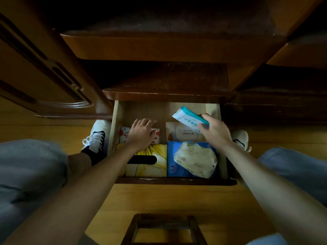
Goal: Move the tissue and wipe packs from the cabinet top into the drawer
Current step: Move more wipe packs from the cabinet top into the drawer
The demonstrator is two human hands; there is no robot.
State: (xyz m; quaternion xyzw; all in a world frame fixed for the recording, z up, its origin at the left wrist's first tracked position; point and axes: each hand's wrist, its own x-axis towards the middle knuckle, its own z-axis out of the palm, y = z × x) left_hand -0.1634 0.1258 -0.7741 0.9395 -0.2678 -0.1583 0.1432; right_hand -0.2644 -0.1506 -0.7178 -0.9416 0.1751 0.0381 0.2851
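Drawer [116, 121] was pale wood inside, dark brown front. Pack [190, 118] in the right hand was white with teal edge and teal print. Box [150, 167] yellow/white with black lines and a black slot. Small pack [124, 134] white with red spots. Flat pack [170, 160] blue; soft pack [196, 159] cream with faint print. Floor [159, 198] yellow-brown. Shoe [96, 137] white, white laces.
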